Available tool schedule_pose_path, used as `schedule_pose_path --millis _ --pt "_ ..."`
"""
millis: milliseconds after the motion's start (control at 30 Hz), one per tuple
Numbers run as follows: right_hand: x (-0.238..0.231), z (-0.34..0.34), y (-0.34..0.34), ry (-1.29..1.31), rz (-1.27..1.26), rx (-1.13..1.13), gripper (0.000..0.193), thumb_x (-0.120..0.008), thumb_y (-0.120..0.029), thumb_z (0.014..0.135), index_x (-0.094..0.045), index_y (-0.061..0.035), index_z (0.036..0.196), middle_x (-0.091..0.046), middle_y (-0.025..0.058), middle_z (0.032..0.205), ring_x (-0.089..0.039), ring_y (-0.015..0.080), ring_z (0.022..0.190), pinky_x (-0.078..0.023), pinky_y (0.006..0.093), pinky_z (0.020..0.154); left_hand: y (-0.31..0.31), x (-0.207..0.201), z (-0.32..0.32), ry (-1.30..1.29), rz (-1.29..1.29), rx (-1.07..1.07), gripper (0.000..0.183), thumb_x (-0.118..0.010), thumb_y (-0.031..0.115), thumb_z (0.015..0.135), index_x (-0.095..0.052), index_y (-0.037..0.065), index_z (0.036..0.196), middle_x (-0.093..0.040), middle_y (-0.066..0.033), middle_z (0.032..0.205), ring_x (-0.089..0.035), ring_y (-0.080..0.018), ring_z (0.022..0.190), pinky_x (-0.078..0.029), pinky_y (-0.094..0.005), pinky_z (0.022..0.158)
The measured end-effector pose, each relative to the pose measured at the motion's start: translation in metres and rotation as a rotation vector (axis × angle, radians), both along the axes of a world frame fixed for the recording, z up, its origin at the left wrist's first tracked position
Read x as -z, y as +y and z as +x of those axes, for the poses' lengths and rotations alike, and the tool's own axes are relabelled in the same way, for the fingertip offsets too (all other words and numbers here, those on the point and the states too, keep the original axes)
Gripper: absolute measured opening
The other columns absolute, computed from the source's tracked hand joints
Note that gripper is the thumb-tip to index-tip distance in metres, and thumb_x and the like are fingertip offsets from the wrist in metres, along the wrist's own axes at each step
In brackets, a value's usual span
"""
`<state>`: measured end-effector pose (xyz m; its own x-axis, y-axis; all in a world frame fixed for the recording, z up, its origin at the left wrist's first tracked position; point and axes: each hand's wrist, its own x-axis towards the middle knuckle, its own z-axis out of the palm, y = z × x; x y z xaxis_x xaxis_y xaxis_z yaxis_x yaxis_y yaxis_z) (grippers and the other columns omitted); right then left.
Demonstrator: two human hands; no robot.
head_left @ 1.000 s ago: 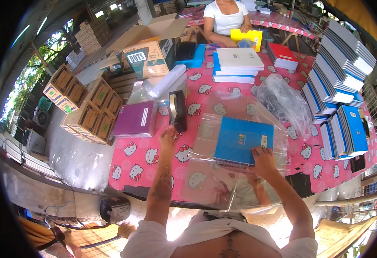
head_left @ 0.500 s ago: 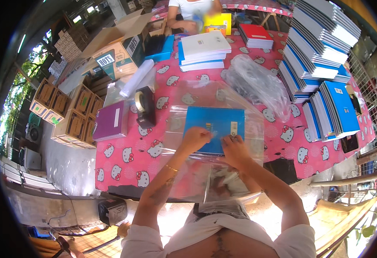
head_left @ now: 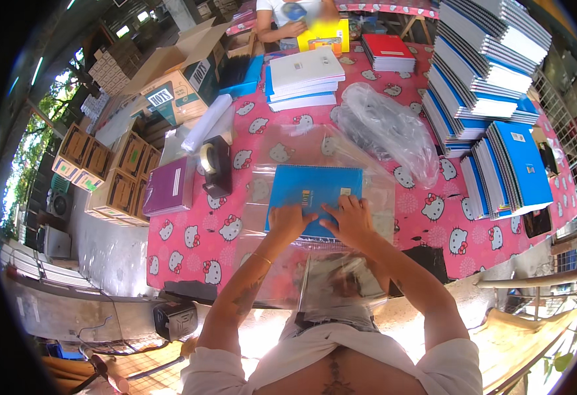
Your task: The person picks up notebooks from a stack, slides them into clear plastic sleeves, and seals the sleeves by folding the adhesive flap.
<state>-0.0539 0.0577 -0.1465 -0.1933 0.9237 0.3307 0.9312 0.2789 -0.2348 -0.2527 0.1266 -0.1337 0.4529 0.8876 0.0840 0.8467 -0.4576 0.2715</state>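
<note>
A blue spiral notebook [head_left: 318,183] lies flat on clear plastic film [head_left: 252,197] in front of me, its spiral edge toward me. My left hand [head_left: 289,222] rests on the cover's lower left, thumb stretched out and fingers bent. My right hand [head_left: 350,222] lies on the lower right with fingers spread, hiding the cover's label area. Both thumbs point toward each other over the cover. More clear plastic sleeves [head_left: 334,280] hang over the table's near edge by my lap.
A black tape dispenser [head_left: 217,168] and purple notebooks [head_left: 168,186] stand at left. Bunched clear plastic [head_left: 390,131] lies behind to the right, near tall notebook stacks [head_left: 515,164]. White-covered notebooks [head_left: 305,69] and red notebooks [head_left: 388,52] sit farther back. A person [head_left: 295,20] across holds a yellow notebook [head_left: 326,34].
My left hand has gone from a pinch above the cover to resting on its lower left. My right hand's fingers have spread over the label. The person across has raised a hand.
</note>
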Motion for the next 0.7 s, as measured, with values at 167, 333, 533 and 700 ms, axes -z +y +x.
schedule_pose_path --millis 167,333,533,700 --pt "0.018 0.053 0.1 0.09 -0.088 0.054 0.045 -0.057 -0.048 0.092 -0.065 -0.0181 0.124 -0.061 0.0153 0.114 -0.056 0.0342 0.111 -0.043 0.0523 0.092 -0.076 -0.007 0.022 -0.534 -0.5 -0.488 0.038 -0.07 0.041 0.09 -0.055 0.007 0.086 -0.063 -0.0094 0.072 -0.064 -0.0237 0.056 -0.051 -0.0396 0.054" --pt "0.024 0.072 0.157 0.114 -0.465 -0.02 0.047 -0.057 -0.047 0.092 -0.065 -0.0144 0.124 -0.063 0.0188 0.124 -0.06 0.0394 0.114 -0.046 0.0464 0.097 -0.104 0.037 0.043 -1.46 -1.019 -0.669 0.032 -0.07 0.039 0.091 -0.056 0.01 0.092 -0.056 -0.0004 0.08 -0.06 -0.0157 0.07 -0.051 -0.0324 0.062" --pt "0.006 0.085 0.081 0.251 -0.678 -0.055 0.056 -0.069 -0.055 0.083 -0.068 -0.006 0.111 -0.071 0.0157 0.1 -0.069 0.0308 0.088 -0.053 0.0417 0.08 -0.082 0.05 -0.009 -1.324 -0.846 -0.771 0.054 -0.071 0.022 0.086 -0.05 0.001 0.131 -0.063 -0.0104 0.111 -0.061 -0.0212 0.092 -0.052 -0.036 0.081" --pt "0.026 0.016 -0.027 1.089 -0.814 0.189 0.047 -0.077 -0.024 0.086 -0.05 0.0005 0.117 -0.061 0.0095 0.097 -0.063 0.0193 0.084 -0.053 0.0339 0.073 -0.03 0.065 -0.111 -1.255 -0.739 -0.312 0.067 -0.072 0.014 0.083 -0.044 -0.004 0.14 -0.06 -0.014 0.127 -0.057 -0.0228 0.114 -0.045 -0.0349 0.1"
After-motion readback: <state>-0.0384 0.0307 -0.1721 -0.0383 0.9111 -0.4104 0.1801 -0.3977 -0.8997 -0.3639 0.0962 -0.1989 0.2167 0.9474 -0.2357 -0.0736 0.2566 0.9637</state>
